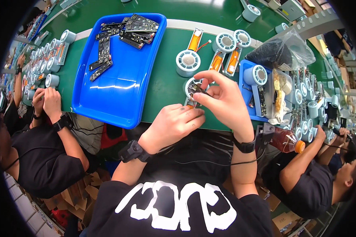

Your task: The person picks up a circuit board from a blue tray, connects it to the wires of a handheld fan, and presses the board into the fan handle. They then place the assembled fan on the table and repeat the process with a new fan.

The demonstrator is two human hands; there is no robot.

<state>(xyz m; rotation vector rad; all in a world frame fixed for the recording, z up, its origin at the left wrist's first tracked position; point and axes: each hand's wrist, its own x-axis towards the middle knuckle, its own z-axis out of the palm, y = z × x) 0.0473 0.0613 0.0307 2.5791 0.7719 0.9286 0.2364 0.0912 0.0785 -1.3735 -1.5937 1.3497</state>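
Over the green table, my right hand (227, 99) pinches a small black circuit board (197, 90) between thumb and fingers. Right behind the board is the round head of a light-blue fan unit (188, 83). My left hand (173, 123) is closed around the near end of that same unit, its fingers hiding most of the handle. A bit of orange shows just above the fingers. Farther back stand another fan unit (188, 61), with an orange battery and a red lead in its open handle, and two more fan units (226, 42) side by side.
A blue tray (142, 91) at left holds several black circuit boards (139, 28). At right are a smaller blue bin (247, 93), a clear plastic bag (283, 51) and a bottle with an orange cap (285, 141). Co-workers sit on both sides, with many fan units near them.
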